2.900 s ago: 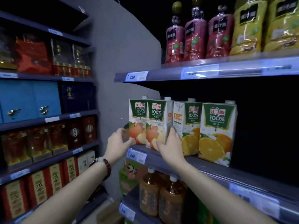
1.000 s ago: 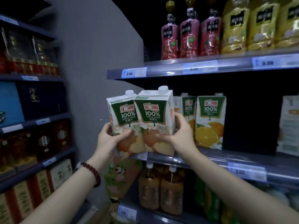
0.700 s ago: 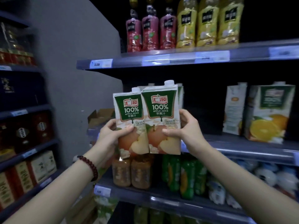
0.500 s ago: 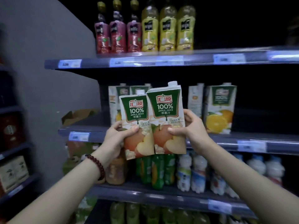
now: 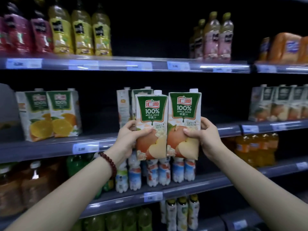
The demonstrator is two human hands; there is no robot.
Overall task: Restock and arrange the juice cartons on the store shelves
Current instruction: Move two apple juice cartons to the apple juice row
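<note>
I hold two apple juice cartons side by side in front of the middle shelf [image 5: 55,145]. My left hand [image 5: 127,139] grips the left apple carton [image 5: 151,117], thumb across its front. My right hand [image 5: 202,136] grips the right apple carton [image 5: 184,114] the same way. Both cartons are upright, off the shelf, and touch each other. Behind them stand two more cartons [image 5: 126,104], partly hidden. Two orange juice cartons [image 5: 48,114] stand at the shelf's left. A row of several apple cartons [image 5: 280,104] stands at the far right.
Juice bottles [image 5: 80,29] line the top shelf, more bottles [image 5: 213,35] further right. Small white bottles [image 5: 155,172] and orange soda bottles [image 5: 256,147] fill the shelf below. Dark gaps lie on the middle shelf either side of my hands.
I lifted the two apple cartons off the shelf's left end and carried them rightward along the aisle. The view has swung right; the far-right carton row has come into sight.
</note>
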